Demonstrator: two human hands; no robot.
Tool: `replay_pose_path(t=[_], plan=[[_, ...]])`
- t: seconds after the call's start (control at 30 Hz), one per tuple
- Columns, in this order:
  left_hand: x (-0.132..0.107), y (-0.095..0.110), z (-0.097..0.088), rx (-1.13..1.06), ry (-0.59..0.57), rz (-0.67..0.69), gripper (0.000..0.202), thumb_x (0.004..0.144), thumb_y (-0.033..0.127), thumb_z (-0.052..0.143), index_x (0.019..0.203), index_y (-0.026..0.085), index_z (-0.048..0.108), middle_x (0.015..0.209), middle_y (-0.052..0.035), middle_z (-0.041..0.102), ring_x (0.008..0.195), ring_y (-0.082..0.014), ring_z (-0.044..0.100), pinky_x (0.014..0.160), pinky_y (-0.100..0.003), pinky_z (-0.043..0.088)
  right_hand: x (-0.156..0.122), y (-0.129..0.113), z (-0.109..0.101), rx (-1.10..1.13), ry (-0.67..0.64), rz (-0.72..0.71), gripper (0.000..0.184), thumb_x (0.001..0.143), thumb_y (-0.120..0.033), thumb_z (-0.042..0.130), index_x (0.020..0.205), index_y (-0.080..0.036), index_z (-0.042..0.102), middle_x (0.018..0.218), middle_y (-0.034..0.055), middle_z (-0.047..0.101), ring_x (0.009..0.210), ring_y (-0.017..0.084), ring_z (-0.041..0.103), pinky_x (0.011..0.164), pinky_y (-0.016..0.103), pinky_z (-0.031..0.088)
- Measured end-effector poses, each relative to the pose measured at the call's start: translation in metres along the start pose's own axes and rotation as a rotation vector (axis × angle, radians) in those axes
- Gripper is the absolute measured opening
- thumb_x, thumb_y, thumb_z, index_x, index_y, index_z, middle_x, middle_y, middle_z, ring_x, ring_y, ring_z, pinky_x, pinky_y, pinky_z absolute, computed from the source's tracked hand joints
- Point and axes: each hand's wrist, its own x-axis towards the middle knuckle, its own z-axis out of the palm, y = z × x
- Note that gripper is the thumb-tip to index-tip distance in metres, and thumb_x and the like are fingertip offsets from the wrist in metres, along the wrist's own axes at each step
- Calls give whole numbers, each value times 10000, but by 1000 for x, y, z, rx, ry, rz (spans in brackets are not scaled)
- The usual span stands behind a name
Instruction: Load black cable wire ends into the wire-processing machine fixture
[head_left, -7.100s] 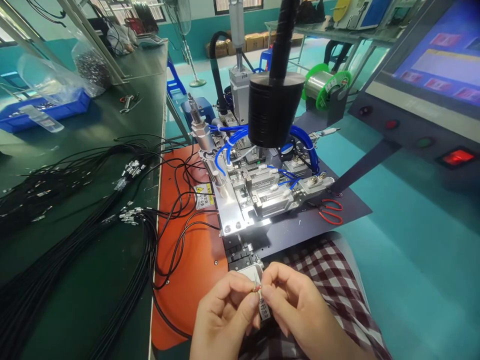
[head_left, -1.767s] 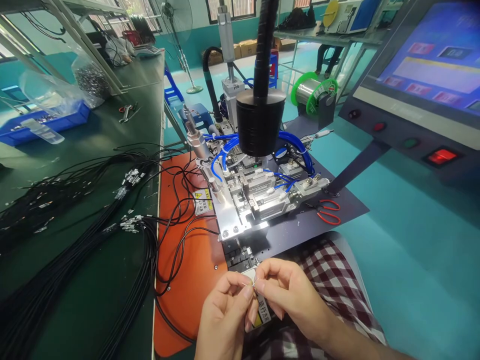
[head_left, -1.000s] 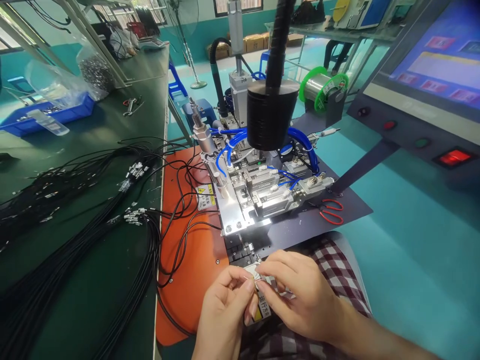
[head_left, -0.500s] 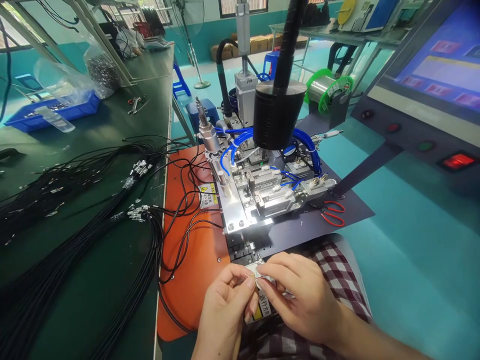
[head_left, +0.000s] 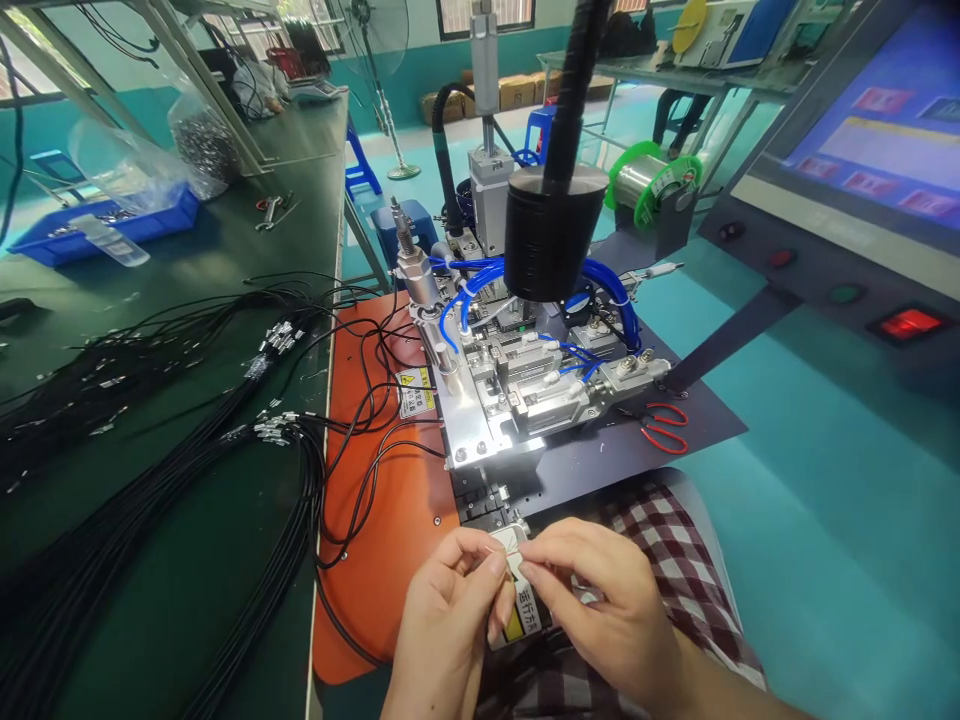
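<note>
My left hand [head_left: 459, 595] is closed in a pinch, thumb against forefinger, at the machine's front edge. Facing it, my right hand [head_left: 600, 590] also pinches with thumb and forefinger, its tips a little apart from the left ones. Between the fingertips shows a thin wire [head_left: 514, 553], very fine and partly hidden by the fingers. Below the hands lies a white and yellow label [head_left: 528, 612] with printed characters. Just beyond them stands the metal end of the machine's track [head_left: 484, 500].
Ahead is a machine [head_left: 540, 390] with blue air tubes under a black lamp-like hood [head_left: 553, 235]. Red-handled pliers [head_left: 665, 428] lie on its dark plate. Bundled black cables [head_left: 292, 500] cover the left bench. A control panel [head_left: 840, 270] stands right, a wire spool [head_left: 654, 185] behind.
My right hand's fingertips have drawn slightly away from the left ones, so more of the thin wire shows between them. My left hand stays nearly still.
</note>
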Motion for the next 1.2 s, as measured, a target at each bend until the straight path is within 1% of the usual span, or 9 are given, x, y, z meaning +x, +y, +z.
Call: replay_pose_path(t=[0.1, 0.17, 0.37, 0.47, 0.63, 0.8, 0.87, 1.07, 1.2], plan=[[0, -1, 0, -6, 16, 8, 297, 673, 352, 794, 733, 149, 586, 492, 68, 471, 457, -41, 357, 475, -161, 260, -4, 1, 6, 103, 5, 228, 85, 804, -154, 642, 768, -192, 709, 689, 31, 701, 509, 140, 589, 453, 238, 471], [0, -1, -2, 4, 2, -3, 298, 679, 360, 790, 743, 153, 586, 489, 64, 477, 460, -45, 360, 480, -164, 270, -8, 3, 8, 124, 4, 280, 82, 809, -176, 643, 773, -191, 715, 699, 29, 701, 488, 129, 565, 441, 232, 457], [2, -2, -6, 12, -30, -25, 305, 685, 375, 788, 753, 154, 589, 480, 61, 479, 461, -51, 359, 486, -171, 278, -9, 6, 6, 79, -19, 157, 81, 823, -148, 630, 793, -190, 692, 721, 27, 676, 581, 140, 582, 537, 243, 471], [1, -2, -6, 15, -33, -33, 299, 685, 372, 788, 793, 146, 625, 484, 57, 485, 466, -50, 362, 492, -168, 281, -6, 5, 3, 80, -49, 103, 95, 816, -114, 620, 803, -187, 680, 735, 29, 642, 597, 137, 563, 540, 242, 460], [0, 0, -5, 38, -51, -27, 300, 685, 367, 788, 838, 135, 675, 481, 53, 477, 471, -53, 367, 498, -171, 290, -2, 3, -1, 122, -81, 154, 85, 817, -135, 617, 788, -194, 671, 724, 16, 600, 611, 136, 537, 559, 249, 443], [-1, 1, -4, 48, -48, 4, 285, 657, 358, 809, 789, 160, 651, 519, 55, 487, 458, -52, 386, 464, -171, 277, 11, 0, -6, 363, -215, 530, 224, 843, -312, 595, 665, -176, 600, 559, -42, 482, 461, 91, 414, 443, 221, 337], [-2, 0, -3, 54, -47, 13, 290, 650, 360, 813, 777, 157, 650, 540, 49, 492, 464, -52, 393, 467, -171, 284, 18, 0, -8, 454, -263, 619, 258, 825, -359, 599, 646, -176, 567, 489, -72, 417, 421, 74, 361, 425, 208, 298], [-6, 0, 1, 42, -40, 44, 246, 682, 332, 791, 777, 153, 652, 521, 50, 473, 478, -47, 365, 480, -160, 270, 34, 2, -15, 467, -404, 653, 188, 746, -322, 647, 666, -162, 588, 536, -56, 473, 445, 70, 370, 430, 201, 289], [-4, -3, -3, 72, -71, 39, 228, 720, 332, 765, 789, 151, 643, 496, 62, 455, 464, -42, 351, 476, -157, 250, 38, 6, -20, 401, -528, 636, 118, 764, -251, 602, 689, -161, 591, 555, -48, 479, 475, 81, 396, 435, 198, 298]])
